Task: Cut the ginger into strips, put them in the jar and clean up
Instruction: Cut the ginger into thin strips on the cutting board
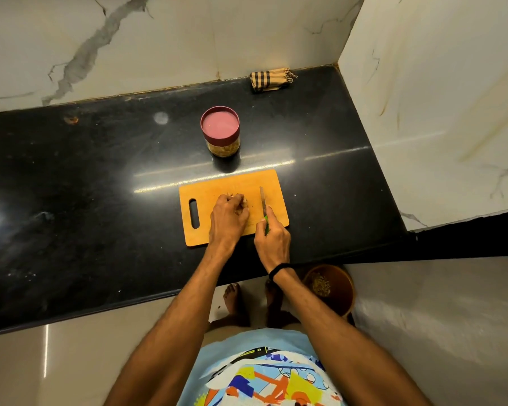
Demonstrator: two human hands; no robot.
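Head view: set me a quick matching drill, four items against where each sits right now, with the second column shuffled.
Column one:
1 jar
2 knife
3 cloth
4 ginger

Column two:
a gripped in the right hand
b folded, at the wall
c lid on, behind the board
d on the board, held by the left hand

Pairs: 1-c, 2-a, 3-b, 4-d.

Black polished counter (71, 200) spans 9 to 3 o'clock. White marble wall (159, 39) at 12, second wall (437, 98) at 2. Glossy beige floor (56, 370) at 7, light glare streak (217, 170) on counter centre.
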